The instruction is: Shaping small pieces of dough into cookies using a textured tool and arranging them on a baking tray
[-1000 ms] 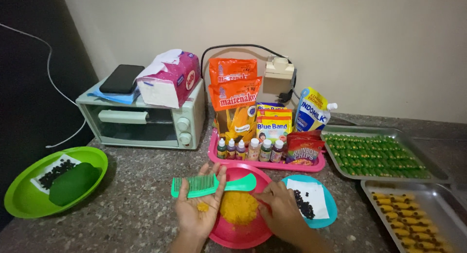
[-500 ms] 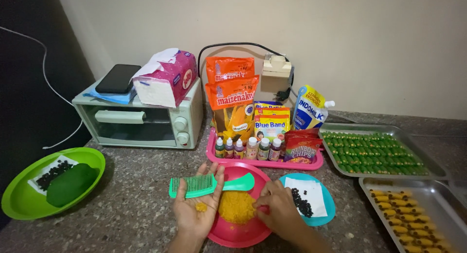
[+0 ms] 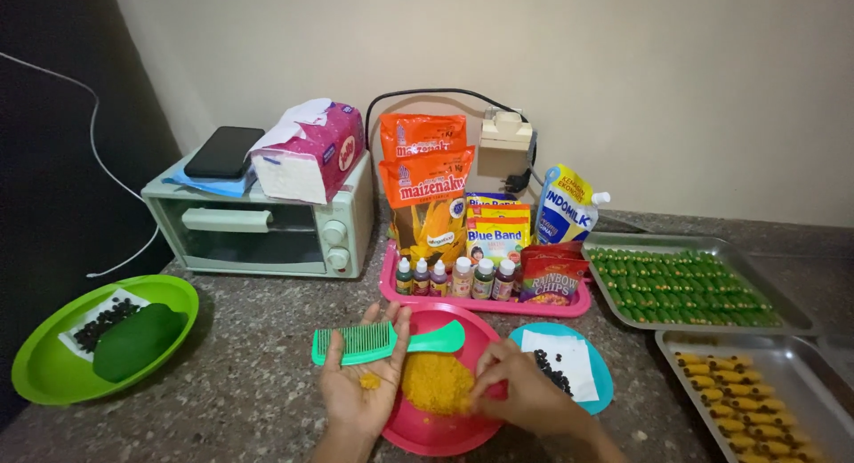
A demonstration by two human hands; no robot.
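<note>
My left hand point(image 3: 360, 383) lies palm up over the left rim of a pink plate point(image 3: 445, 432), with a small lump of yellow dough point(image 3: 370, 380) resting on the palm. A green comb point(image 3: 384, 340) lies across my left fingers and the plate's far rim. My right hand point(image 3: 520, 394) rests on the right side of the plate, its fingers curled at the edge of a mound of yellow dough point(image 3: 434, 383).
A blue plate point(image 3: 594, 356) with paper and dark bits sits right of the pink one. Behind is a pink tray point(image 3: 485, 303) of small bottles and packets, and a small oven point(image 3: 262, 227). A green plate point(image 3: 53, 374) lies left; two metal trays point(image 3: 703, 285) point(image 3: 783, 383) of shaped pieces lie right.
My left hand has turned more palm up, showing the small dough lump. My right hand stays at the dough mound. The view has shifted slightly.
</note>
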